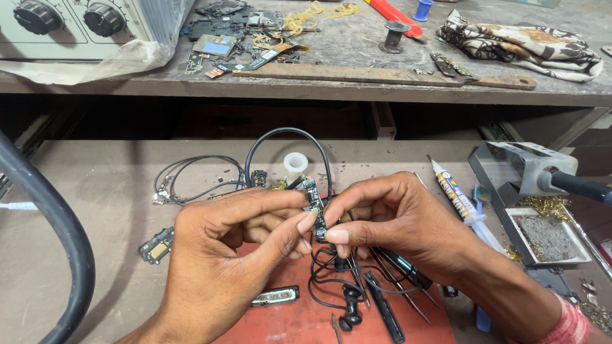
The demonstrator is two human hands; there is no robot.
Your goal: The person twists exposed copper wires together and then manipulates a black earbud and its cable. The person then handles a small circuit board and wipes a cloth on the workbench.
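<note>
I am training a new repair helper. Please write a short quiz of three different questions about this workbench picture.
1. True or false: both hands pinch the small circuit board.
2. Which lies right of the right hand? A) white spool B) syringe tube C) black earphones
3. Fill in: under the hands lies a ____ mat.

Key: 1 true: left hand and right hand both grip it. 2 B, the syringe tube. 3 red.

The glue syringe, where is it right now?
In the head view the glue syringe lies on the lower bench, right of the right hand and left of the soldering iron stand.
</note>
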